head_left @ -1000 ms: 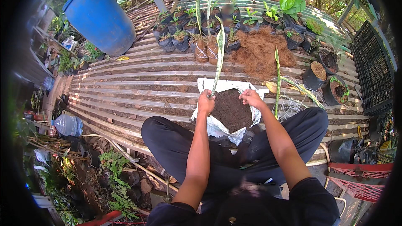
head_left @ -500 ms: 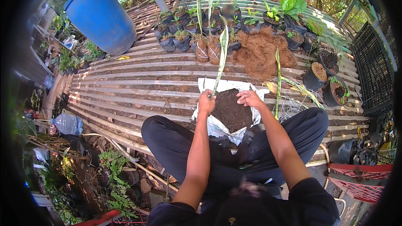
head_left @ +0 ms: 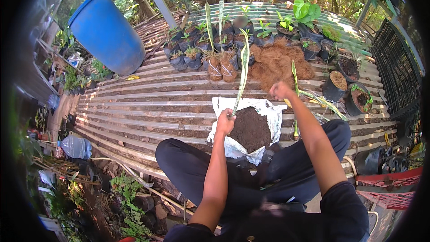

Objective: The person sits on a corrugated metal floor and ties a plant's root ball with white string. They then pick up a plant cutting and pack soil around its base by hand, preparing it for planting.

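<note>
While left hand (head_left: 225, 122) grips leaf (head_left: 244, 58), right hand (head_left: 281, 91) hovers clear of sack edge (head_left: 276, 113).

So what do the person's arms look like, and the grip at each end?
The left arm and right arm wear short, dark sleeves and are bare below. The left grip and right grip have no gloves. I see no watch or bracelet, but the right one is blurry, so tiny details are lost.
</note>
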The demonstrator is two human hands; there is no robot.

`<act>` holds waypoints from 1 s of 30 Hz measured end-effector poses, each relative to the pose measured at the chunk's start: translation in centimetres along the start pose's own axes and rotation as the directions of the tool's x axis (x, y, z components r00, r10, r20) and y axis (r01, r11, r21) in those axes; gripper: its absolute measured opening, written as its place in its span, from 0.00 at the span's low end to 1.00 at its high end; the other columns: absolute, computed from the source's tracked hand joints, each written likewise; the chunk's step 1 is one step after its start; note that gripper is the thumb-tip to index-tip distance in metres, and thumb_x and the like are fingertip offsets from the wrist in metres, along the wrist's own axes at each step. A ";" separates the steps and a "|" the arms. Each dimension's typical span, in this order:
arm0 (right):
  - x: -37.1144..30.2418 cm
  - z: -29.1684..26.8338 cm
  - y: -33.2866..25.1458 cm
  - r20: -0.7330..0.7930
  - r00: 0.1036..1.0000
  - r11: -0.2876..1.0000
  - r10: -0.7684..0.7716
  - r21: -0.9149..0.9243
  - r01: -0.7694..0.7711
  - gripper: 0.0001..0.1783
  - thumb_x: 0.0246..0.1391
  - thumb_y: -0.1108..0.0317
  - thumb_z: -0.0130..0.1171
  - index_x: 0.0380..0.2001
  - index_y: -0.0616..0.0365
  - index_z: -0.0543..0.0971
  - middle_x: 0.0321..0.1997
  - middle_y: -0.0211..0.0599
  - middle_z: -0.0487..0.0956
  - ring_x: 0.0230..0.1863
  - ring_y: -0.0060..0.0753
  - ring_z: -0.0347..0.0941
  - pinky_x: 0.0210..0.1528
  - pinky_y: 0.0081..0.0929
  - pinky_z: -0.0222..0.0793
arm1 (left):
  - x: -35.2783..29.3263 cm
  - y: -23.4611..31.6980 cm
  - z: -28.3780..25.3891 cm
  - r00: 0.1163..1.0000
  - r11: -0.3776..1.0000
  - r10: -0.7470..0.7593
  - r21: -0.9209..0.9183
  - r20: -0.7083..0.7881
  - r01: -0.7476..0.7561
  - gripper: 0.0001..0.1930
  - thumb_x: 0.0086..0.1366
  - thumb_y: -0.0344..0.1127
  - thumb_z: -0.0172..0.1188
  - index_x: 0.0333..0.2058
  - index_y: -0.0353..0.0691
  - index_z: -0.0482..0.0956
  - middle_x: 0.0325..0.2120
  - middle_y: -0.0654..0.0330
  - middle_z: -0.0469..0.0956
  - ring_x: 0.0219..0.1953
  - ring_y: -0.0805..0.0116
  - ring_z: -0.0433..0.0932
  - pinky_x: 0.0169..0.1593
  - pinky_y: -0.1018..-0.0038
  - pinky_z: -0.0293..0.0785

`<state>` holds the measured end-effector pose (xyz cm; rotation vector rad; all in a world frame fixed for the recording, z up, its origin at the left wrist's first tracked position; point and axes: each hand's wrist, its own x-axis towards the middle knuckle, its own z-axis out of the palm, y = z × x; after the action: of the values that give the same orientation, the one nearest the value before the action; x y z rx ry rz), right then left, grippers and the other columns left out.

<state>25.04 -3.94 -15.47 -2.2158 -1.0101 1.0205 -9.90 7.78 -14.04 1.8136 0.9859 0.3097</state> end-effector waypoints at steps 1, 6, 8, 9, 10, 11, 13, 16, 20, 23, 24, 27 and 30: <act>0.4 -1.5 -0.4 -0.113 0.994 0.992 -0.012 -0.123 -0.002 0.19 0.57 0.71 0.54 0.52 0.53 0.80 0.50 0.52 0.82 0.39 0.47 0.83 0.37 0.33 0.82 | -0.1 0.1 0.0 1.000 1.000 0.001 -0.008 0.007 -0.001 0.11 0.61 0.29 0.64 0.42 0.36 0.75 0.40 0.49 0.78 0.39 0.55 0.79 0.47 0.64 0.73; -1.1 -4.9 -2.8 -0.448 0.894 1.000 -0.013 -0.029 0.000 0.29 0.60 0.71 0.49 0.65 0.44 0.69 0.69 0.52 0.64 0.48 0.57 0.80 0.41 0.38 0.83 | 0.0 -0.2 0.4 0.999 0.999 -0.009 -0.048 0.042 0.011 0.11 0.61 0.28 0.64 0.42 0.35 0.75 0.41 0.49 0.77 0.38 0.58 0.79 0.46 0.65 0.73; -2.1 -5.1 -3.7 -0.395 0.918 0.998 0.007 0.067 0.021 0.29 0.60 0.71 0.49 0.65 0.46 0.69 0.68 0.50 0.67 0.47 0.52 0.80 0.38 0.36 0.83 | 0.3 -0.9 0.6 0.998 0.998 0.045 -0.056 0.032 -0.043 0.11 0.61 0.27 0.64 0.42 0.35 0.74 0.40 0.49 0.77 0.37 0.58 0.78 0.46 0.65 0.73; -2.7 -5.0 -3.8 -0.386 0.922 0.991 0.026 0.132 0.027 0.28 0.60 0.71 0.49 0.65 0.47 0.70 0.66 0.49 0.70 0.46 0.49 0.81 0.36 0.35 0.83 | 0.5 -1.2 0.8 0.999 0.998 0.026 -0.063 0.047 -0.023 0.11 0.61 0.27 0.64 0.41 0.35 0.74 0.39 0.49 0.77 0.37 0.58 0.78 0.46 0.66 0.73; -3.3 -5.0 -3.8 -0.328 0.945 0.984 -0.008 0.166 0.066 0.27 0.60 0.72 0.49 0.63 0.49 0.71 0.62 0.47 0.73 0.44 0.45 0.82 0.34 0.33 0.82 | 0.7 -1.6 1.0 0.998 0.996 0.037 -0.080 0.047 -0.033 0.11 0.60 0.27 0.64 0.41 0.34 0.74 0.38 0.50 0.76 0.37 0.58 0.78 0.45 0.66 0.73; -3.7 -5.0 -3.8 -0.266 0.964 0.972 -0.010 0.224 0.072 0.26 0.59 0.72 0.50 0.62 0.51 0.72 0.59 0.44 0.76 0.42 0.41 0.82 0.32 0.31 0.81 | 0.9 -2.0 1.2 0.997 0.994 0.067 -0.086 0.042 -0.063 0.11 0.60 0.27 0.64 0.41 0.35 0.74 0.39 0.50 0.76 0.37 0.58 0.78 0.45 0.66 0.73; -4.7 -3.7 -3.3 -0.155 0.988 0.948 -0.021 0.312 0.069 0.23 0.58 0.73 0.51 0.58 0.54 0.74 0.51 0.40 0.80 0.37 0.34 0.82 0.30 0.28 0.79 | 1.1 -3.0 1.6 0.996 0.994 0.047 -0.103 0.069 -0.040 0.11 0.60 0.27 0.64 0.41 0.35 0.74 0.39 0.50 0.76 0.37 0.58 0.78 0.46 0.66 0.73; -6.3 -0.1 -2.4 -0.005 1.000 0.930 -0.016 0.367 0.017 0.16 0.58 0.71 0.55 0.50 0.57 0.78 0.43 0.35 0.83 0.34 0.29 0.81 0.30 0.26 0.78 | 1.7 -4.2 2.3 0.993 0.995 0.081 -0.069 0.083 -0.076 0.13 0.61 0.27 0.65 0.42 0.34 0.74 0.40 0.49 0.76 0.38 0.57 0.79 0.47 0.65 0.73; -8.8 6.3 -0.5 0.254 0.967 0.969 0.009 0.238 -0.071 0.16 0.54 0.67 0.63 0.46 0.56 0.81 0.38 0.34 0.84 0.33 0.30 0.81 0.31 0.28 0.78 | 1.8 -5.4 2.5 0.980 0.985 0.148 0.069 0.131 -0.158 0.13 0.65 0.25 0.60 0.46 0.39 0.68 0.37 0.60 0.75 0.32 0.70 0.77 0.33 0.70 0.77; -9.9 9.6 0.3 0.349 0.937 0.991 -0.025 -0.116 0.070 0.25 0.47 0.64 0.70 0.51 0.53 0.80 0.38 0.35 0.85 0.35 0.32 0.81 0.37 0.31 0.77 | 1.8 -5.7 2.5 0.982 0.987 0.136 0.064 0.129 -0.145 0.13 0.65 0.25 0.60 0.46 0.38 0.68 0.40 0.58 0.75 0.36 0.67 0.78 0.35 0.68 0.79; -10.2 10.3 0.4 0.358 0.932 0.961 -0.050 -0.237 0.143 0.28 0.45 0.63 0.72 0.52 0.53 0.80 0.38 0.35 0.85 0.35 0.32 0.81 0.39 0.32 0.77 | 1.7 -5.7 2.5 0.984 0.990 0.126 0.052 0.126 -0.133 0.13 0.65 0.25 0.60 0.46 0.38 0.67 0.41 0.57 0.76 0.37 0.66 0.78 0.36 0.67 0.80; -11.2 11.2 1.0 0.309 0.942 0.920 -0.131 -0.316 0.231 0.34 0.39 0.63 0.77 0.54 0.53 0.79 0.36 0.36 0.85 0.40 0.36 0.80 0.45 0.33 0.74 | 1.3 -5.5 2.3 0.990 0.997 -0.024 -0.076 0.139 0.035 0.14 0.60 0.27 0.65 0.43 0.35 0.74 0.42 0.50 0.76 0.43 0.56 0.78 0.49 0.64 0.73; -11.7 11.1 1.3 0.357 0.929 0.932 -0.094 -0.296 0.208 0.34 0.37 0.62 0.78 0.52 0.52 0.80 0.34 0.35 0.84 0.43 0.38 0.80 0.47 0.35 0.73 | 1.1 -5.4 1.9 0.990 0.996 0.084 -0.005 0.116 -0.084 0.14 0.59 0.28 0.66 0.43 0.35 0.74 0.41 0.50 0.76 0.43 0.57 0.77 0.50 0.65 0.73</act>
<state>11.58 -12.59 -17.97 -2.2126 -1.5852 1.2640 -10.70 8.17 -19.83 1.8548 0.8297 0.2527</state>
